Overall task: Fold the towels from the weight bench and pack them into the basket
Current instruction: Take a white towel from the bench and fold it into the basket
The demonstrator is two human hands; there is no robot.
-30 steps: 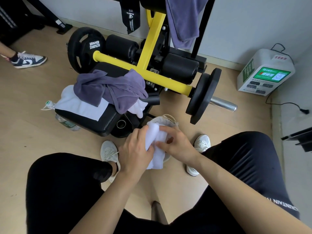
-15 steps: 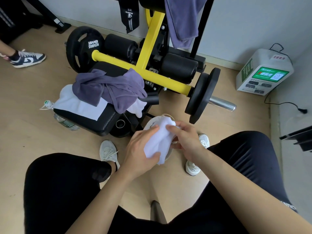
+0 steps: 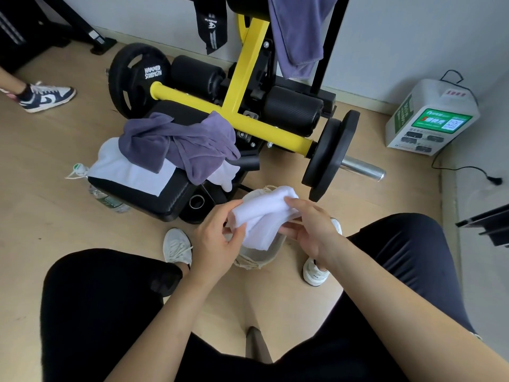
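Note:
A folded white towel hangs between both hands just above a small beige rope basket on the floor between my feet. My left hand pinches its left edge, and my right hand grips its right side. On the black weight bench seat a crumpled purple towel lies over a flat white towel. Another purple towel hangs from the frame at the top.
The yellow bar carries black weight plates right behind the basket. A water bottle lies beside the bench. A white charging station stands at the right wall. Another person's sneaker is far left.
Both hands have carried the white towel up and away from me, over the basket's mouth. My fingers shifted from pressing the fold to holding the towel's two sides.

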